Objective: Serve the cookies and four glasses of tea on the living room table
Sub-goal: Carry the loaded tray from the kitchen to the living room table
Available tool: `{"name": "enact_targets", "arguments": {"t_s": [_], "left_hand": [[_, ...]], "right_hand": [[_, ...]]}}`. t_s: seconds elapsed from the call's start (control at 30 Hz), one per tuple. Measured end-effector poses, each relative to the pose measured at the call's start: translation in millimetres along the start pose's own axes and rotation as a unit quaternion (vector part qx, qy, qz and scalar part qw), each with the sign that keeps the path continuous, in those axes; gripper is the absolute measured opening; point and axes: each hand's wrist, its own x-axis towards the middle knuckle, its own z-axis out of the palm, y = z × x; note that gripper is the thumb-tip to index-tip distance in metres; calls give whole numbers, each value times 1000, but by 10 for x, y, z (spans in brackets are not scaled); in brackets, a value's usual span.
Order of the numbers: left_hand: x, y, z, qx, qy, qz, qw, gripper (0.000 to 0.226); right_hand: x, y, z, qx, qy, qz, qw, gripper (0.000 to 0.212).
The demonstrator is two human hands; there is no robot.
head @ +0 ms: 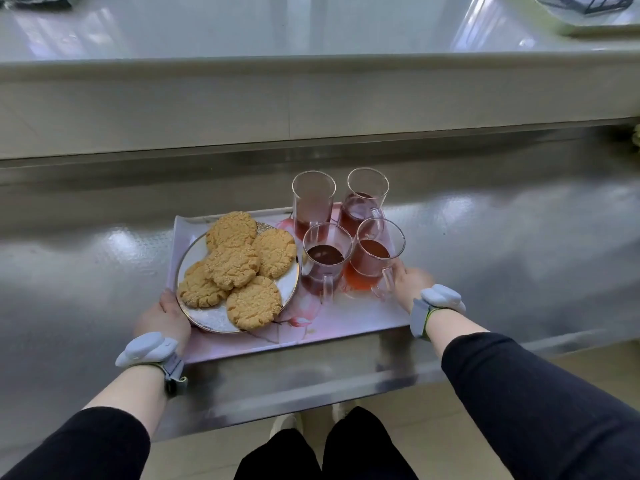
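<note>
A pink flowered tray (pixel 346 323) rests on a steel counter (pixel 104 271). On its left half sits a white gold-rimmed plate (pixel 211 317) heaped with several round cookies (pixel 239 265). On the right half stand several glass mugs of reddish-brown tea (pixel 327 261), with handles toward me. My left hand (pixel 166 317) grips the tray's left edge beside the plate. My right hand (pixel 410 282) grips the tray's right edge next to the nearest mug (pixel 375 254). Both wrists carry grey bands.
The counter's front edge (pixel 311 393) runs just below the tray. Behind the tray rises a steel step, with a higher glossy shelf (pixel 311 26) beyond. A pale tray (pixel 595 19) shows at the far right top. My legs and shoes (pixel 287 424) stand below.
</note>
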Motion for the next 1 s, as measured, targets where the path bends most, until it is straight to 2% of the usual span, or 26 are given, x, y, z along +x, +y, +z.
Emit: {"name": "enact_targets", "arguments": {"t_s": [0.03, 0.13, 0.2, 0.33, 0.43, 0.57, 0.7, 0.83, 0.93, 1.0], "left_hand": [[20, -17, 22, -2, 5, -3, 1000, 48], [72, -58, 58, -19, 25, -10, 999, 56], [99, -74, 52, -23, 33, -6, 999, 61], [130, -28, -15, -28, 27, 2, 999, 61], [144, 47, -118, -18, 17, 28, 999, 58], [176, 237, -285, 0, 1, 77, 997, 52], [126, 540, -423, -1, 10, 130, 992, 51], [-15, 939, -520, 5, -17, 199, 980, 47], [-201, 1343, -492, 2, -44, 253, 966, 61], [-312, 1537, -455, -3, -55, 266, 963, 62]], "right_hand": [[11, 6, 29, -6, 10, -3, 1000, 51], [7, 48, 89, -23, 31, -25, 999, 68], [-5, 76, 119, -16, 48, -26, 998, 69], [-69, 134, 104, -36, 51, -48, 997, 58], [-184, 195, 65, 7, 78, -28, 997, 60], [-468, 256, -91, -32, 78, -38, 996, 37], [-763, 415, -330, -52, 113, -42, 991, 40], [-1092, 734, -568, -30, 151, -11, 988, 43], [-1404, 1101, -711, 11, 205, 56, 977, 50], [-1544, 1242, -770, 63, 242, 97, 963, 57]]}}
